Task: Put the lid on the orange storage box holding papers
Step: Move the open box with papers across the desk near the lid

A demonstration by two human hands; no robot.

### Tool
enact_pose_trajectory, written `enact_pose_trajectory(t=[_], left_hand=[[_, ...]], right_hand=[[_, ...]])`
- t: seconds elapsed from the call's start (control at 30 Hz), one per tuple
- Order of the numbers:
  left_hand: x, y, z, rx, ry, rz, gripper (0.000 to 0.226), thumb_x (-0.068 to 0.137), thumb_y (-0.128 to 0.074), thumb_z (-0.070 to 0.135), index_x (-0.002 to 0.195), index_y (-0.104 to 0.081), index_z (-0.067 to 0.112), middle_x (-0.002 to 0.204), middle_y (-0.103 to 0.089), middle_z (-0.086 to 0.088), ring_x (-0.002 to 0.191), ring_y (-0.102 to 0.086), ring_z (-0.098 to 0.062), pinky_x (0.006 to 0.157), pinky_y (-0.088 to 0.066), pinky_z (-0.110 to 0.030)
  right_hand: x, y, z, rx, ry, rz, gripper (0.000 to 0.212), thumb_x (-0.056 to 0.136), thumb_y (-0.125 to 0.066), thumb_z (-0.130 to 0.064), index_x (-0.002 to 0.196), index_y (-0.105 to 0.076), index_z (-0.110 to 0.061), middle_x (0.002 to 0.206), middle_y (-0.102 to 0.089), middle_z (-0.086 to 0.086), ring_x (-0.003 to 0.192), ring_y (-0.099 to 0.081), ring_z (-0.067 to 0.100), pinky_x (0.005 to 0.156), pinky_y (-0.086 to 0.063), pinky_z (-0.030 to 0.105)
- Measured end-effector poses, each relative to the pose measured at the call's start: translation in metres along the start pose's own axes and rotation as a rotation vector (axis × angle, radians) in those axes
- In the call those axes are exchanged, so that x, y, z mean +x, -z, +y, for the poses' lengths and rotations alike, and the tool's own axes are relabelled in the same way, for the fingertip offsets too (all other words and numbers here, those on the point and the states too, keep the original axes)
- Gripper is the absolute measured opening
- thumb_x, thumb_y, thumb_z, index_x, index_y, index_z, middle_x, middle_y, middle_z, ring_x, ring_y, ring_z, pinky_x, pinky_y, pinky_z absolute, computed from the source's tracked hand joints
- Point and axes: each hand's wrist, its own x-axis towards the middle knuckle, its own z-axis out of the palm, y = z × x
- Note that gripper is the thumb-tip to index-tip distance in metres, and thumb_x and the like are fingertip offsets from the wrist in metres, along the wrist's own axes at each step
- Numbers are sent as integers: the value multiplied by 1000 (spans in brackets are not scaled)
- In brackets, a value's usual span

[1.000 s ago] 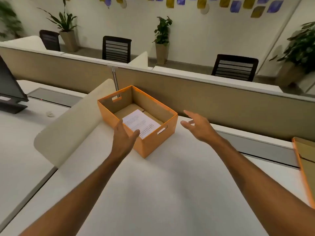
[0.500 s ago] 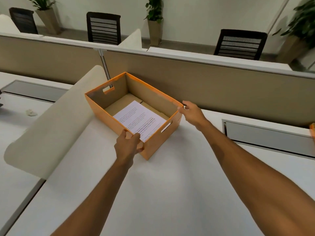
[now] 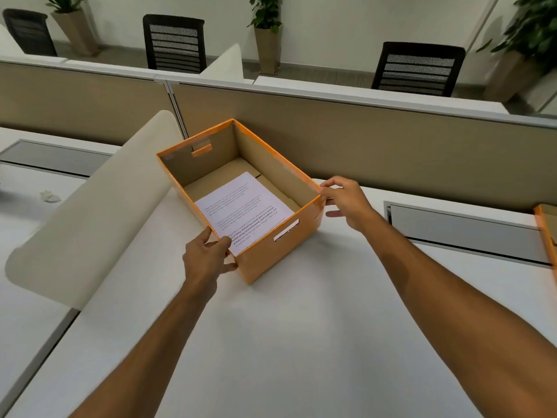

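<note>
The box sits open on the white counter, turned at an angle, its far corner near the tan partition. It has no lid on it. Inside the box, a printed paper lies flat on the cardboard bottom, toward the near wall. A cut-out handle shows in the near-right wall of the box and another in the far-left wall.

The left hand is at the near-left corner of the box: the thumb hooks over the rim and touches the paper's edge, while the fingers press on the outer wall, so the hand pinches that corner. The right hand is at the right corner of the box: fingertips rest on the rim and on the outer wall, the fingers loosely spread and not closed round anything.

Left of the box a cream divider with a rounded end stands on the counter, just beside the box's left wall. Well to the right of the box, at the picture's edge, a strip of an orange lid lies on the counter, mostly cut off.
</note>
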Motion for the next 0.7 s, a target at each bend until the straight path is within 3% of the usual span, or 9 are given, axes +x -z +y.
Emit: enact_pose_trajectory(t=[0.13, 0.23, 0.37, 0.5, 0.7], left_hand=[[-24, 0, -1, 43, -33, -90, 64, 91, -64, 10, 150, -39, 16, 94, -72, -4, 87, -66, -24, 80, -58, -59], [-45, -1, -2, 89, -50, -148, 67, 89, -67, 13, 150, -39, 16, 99, -74, -7, 95, -69, -29, 76, -59, -56], [-83, -6, -5, 168, -97, -253, 64, 89, -65, 12, 148, -42, 16, 100, -76, -8, 96, -72, -30, 71, -62, -52], [-139, -19, -15, 248, -142, -410, 60, 88, -70, 20, 145, -48, 21, 101, -77, -9, 95, -73, -29, 72, -61, -52], [-215, -35, -40, 348, -169, -528, 58, 91, -66, 18, 146, -47, 18, 103, -76, -8, 90, -75, -26, 70, -62, -49]], right_hand=[[-33, 27, 12, 67, -42, -12, 14, 94, -64, -16, 104, -64, -6, 97, -66, 11, 89, -67, 28, 68, -61, 42], [-64, 59, 26, 103, -71, -77, 15, 93, -64, -15, 107, -67, -9, 103, -67, 13, 96, -67, 32, 79, -61, 52], [-114, 110, 52, 193, -122, -177, 25, 93, -59, -10, 116, -67, -14, 113, -69, 14, 107, -66, 37, 83, -58, 61], [-176, 158, 87, 215, -140, -241, 40, 99, -57, -23, 139, -56, -26, 123, -69, 9, 110, -66, 36, 79, -59, 62], [-276, 218, 138, 245, -125, -194, 48, 98, -61, -27, 145, -50, -25, 123, -71, 6, 110, -68, 34, 78, -58, 65]])
